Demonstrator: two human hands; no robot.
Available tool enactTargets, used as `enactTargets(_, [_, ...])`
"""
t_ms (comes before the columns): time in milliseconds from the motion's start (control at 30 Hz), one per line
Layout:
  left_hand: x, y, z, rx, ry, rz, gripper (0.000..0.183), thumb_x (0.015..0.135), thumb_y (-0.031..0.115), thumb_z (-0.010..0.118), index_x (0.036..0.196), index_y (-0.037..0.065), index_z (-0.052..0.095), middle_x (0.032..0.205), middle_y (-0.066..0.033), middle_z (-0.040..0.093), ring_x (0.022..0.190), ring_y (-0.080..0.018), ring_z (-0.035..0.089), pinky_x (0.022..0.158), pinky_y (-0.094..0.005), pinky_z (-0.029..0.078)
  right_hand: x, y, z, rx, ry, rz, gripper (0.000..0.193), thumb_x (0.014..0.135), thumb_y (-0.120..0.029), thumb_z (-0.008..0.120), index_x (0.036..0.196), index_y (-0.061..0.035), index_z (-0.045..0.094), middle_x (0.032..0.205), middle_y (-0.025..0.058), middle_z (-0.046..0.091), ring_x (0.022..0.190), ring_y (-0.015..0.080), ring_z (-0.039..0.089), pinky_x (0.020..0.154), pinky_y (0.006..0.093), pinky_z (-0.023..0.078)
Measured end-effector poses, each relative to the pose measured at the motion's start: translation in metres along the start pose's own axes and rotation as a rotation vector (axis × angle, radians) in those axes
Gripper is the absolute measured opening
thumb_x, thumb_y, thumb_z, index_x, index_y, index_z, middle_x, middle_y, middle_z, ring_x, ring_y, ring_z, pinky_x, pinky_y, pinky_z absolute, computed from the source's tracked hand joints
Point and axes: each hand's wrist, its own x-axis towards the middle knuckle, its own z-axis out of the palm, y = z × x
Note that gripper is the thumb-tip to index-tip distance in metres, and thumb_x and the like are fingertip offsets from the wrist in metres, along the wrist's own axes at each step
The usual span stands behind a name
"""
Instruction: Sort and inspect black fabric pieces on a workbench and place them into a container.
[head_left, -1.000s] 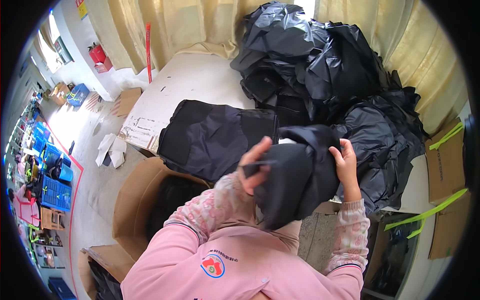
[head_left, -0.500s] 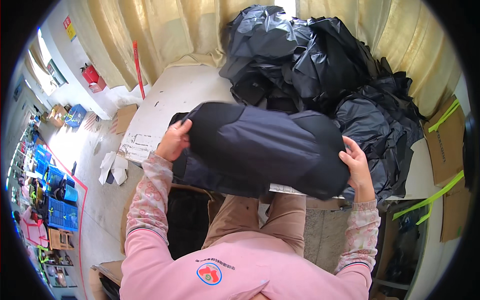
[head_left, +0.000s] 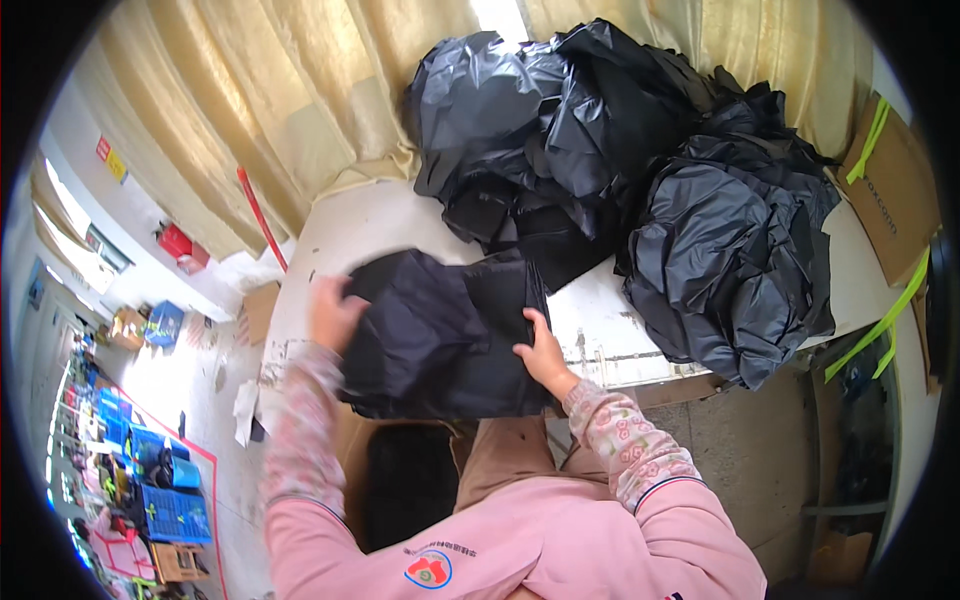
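Observation:
A black fabric piece with a dark navy, wrinkled middle panel (head_left: pixel 430 315) lies at the table's front edge, on what looks like other flat black pieces. My left hand (head_left: pixel 335 315) is at its left edge, smeared by motion, so its grip is unclear. At the right edge of the black pieces, my right hand (head_left: pixel 548 358) rests with thumb and forefinger apart on the fabric. Its other fingers are mostly hidden.
Shiny black fabric pieces (head_left: pixel 500 110) are heaped at the back of the white table (head_left: pixel 360 215), with another heap (head_left: pixel 715 260) at right. An open cardboard box (head_left: pixel 355 455) with black contents stands below. Yellow curtains (head_left: pixel 250 100) hang behind; blue crates (head_left: pixel 175 515) stand far left.
The black piece, held stretched between both hands before, now lies on the table. My right hand has moved left and inward, and the view has shifted.

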Motion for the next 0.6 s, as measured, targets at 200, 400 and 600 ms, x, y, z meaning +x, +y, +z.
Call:
enactTargets(200, [-0.129,0.137,0.081,-0.15,-0.669,0.397,0.089,0.077,0.056,0.07,0.149,0.019,0.034,0.156,-0.0209,0.021,0.144,-0.0421,0.018,0.109,-0.0689,0.014,0.003,-0.015,0.013,0.14,0.079,0.115,0.068,0.079,-0.014,0.074,0.136,-0.0067,0.038,0.096,0.017,0.065,0.089,0.0302,0.065,0.079,0.0387,0.051])
enactTargets(400, [-0.153,0.151,0.113,-0.061,-0.665,0.373,0.092,0.074,0.05,0.075,0.151,0.025,0.03,0.16,-0.0166,0.011,0.147,-0.0389,0.01,0.108,-0.071,0.015,0.092,0.007,0.007,0.359,0.167,0.232,0.055,0.08,-0.011,0.072,0.127,0.0,0.045,0.082,0.0069,0.06,0.071,0.0147,0.055,0.066,0.0289,0.048])
enactTargets(600, [-0.161,0.145,0.118,-0.079,-0.647,0.357,0.091,0.074,0.044,0.077,0.151,0.026,0.031,0.159,-0.0162,0.012,0.147,-0.0382,0.01,0.109,-0.0702,0.014,0.201,-0.047,-0.05,0.792,0.302,0.206,0.032,0.085,-0.001,0.062,0.115,-0.0005,0.051,0.075,0.0075,0.061,0.059,0.0138,0.057,0.051,0.0273,0.049])
